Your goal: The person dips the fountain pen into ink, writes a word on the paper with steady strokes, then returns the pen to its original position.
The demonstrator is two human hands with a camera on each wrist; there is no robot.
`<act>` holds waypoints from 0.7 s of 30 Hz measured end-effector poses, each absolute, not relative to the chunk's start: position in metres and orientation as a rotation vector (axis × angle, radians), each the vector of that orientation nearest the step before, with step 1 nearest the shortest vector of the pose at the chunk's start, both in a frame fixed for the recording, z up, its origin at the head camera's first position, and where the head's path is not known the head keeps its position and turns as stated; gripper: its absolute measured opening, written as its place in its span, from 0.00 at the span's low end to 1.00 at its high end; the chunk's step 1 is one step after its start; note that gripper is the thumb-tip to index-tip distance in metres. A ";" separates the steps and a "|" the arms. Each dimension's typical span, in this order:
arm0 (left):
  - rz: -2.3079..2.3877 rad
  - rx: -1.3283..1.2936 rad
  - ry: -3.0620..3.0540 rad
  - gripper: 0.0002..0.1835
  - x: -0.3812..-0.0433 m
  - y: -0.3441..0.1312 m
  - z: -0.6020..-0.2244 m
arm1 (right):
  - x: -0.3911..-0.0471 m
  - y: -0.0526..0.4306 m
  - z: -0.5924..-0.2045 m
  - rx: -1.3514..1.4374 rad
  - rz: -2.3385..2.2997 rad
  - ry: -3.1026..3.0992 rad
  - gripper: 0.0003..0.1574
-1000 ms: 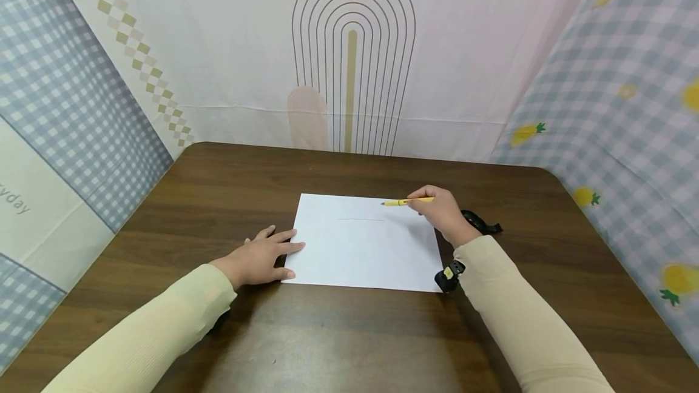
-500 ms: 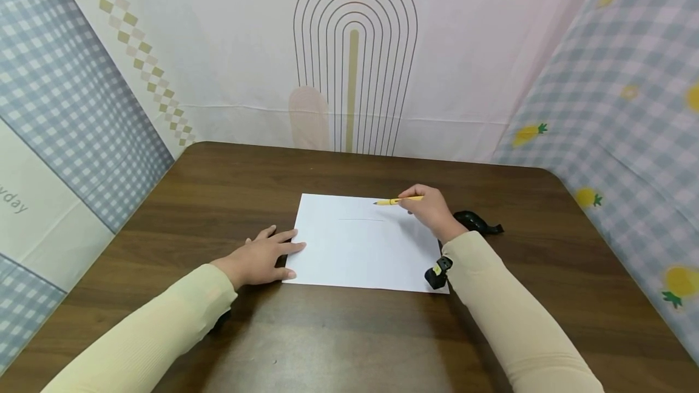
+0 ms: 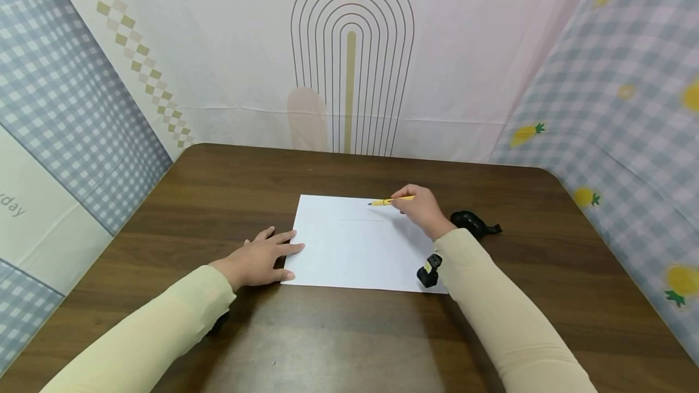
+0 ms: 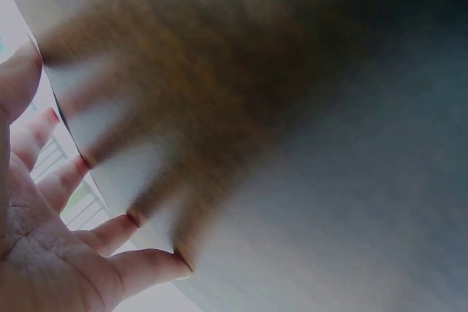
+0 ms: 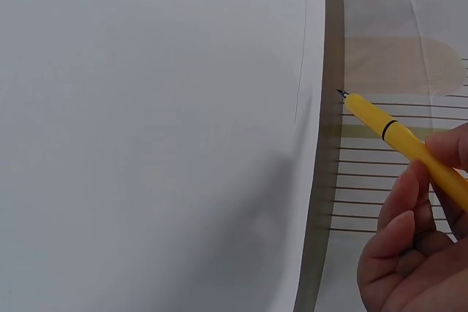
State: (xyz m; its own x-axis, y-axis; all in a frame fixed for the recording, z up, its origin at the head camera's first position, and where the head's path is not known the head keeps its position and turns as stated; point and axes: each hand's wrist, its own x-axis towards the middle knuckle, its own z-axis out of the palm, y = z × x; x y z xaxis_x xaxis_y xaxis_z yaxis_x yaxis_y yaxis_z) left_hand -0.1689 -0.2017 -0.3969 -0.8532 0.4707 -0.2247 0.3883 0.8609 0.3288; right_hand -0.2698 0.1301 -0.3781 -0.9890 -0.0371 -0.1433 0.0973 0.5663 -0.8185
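Paper [image 3: 355,255] on table [image 3: 322,341] — cloth [image 3: 464,41] behind.

Lit softly and fairly brightly in the head view. Glares palely off the dark brown wood-grain tabletop [image 3: 333,338] at six o'clock, between shadows beneath both cream long sleeves [image 3: 147,323]. Darkens faintly on the white rectangular sheet of paper [image 3: 344,253], at seven o'clock from the bare right hand [image 3: 423,208]. Much dimmer in the left wrist view: backlit white behind the bare left hand [image 4: 51,253] toward eight o'clock, smeared brown centrally, near-black at one o'clock. Grey in the right wrist view, shadowed toward six o'clock, yet crisp on the slim yellow pen [image 5: 387,128].
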 end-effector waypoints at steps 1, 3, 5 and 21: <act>0.394 0.648 2.737 0.33 -0.169 -0.202 -0.397 | -0.270 0.129 -0.379 0.053 -1.396 2.651 0.11; 0.396 0.650 2.739 0.33 -0.169 -0.202 -0.397 | -0.271 0.127 -0.379 0.048 -1.393 2.657 0.11; 0.398 0.651 2.739 0.33 -0.169 -0.202 -0.397 | -0.271 0.126 -0.380 0.051 -1.394 2.659 0.11; 0.400 0.656 2.738 0.33 -0.168 -0.202 -0.395 | -0.275 0.115 -0.384 0.108 -1.413 2.654 0.10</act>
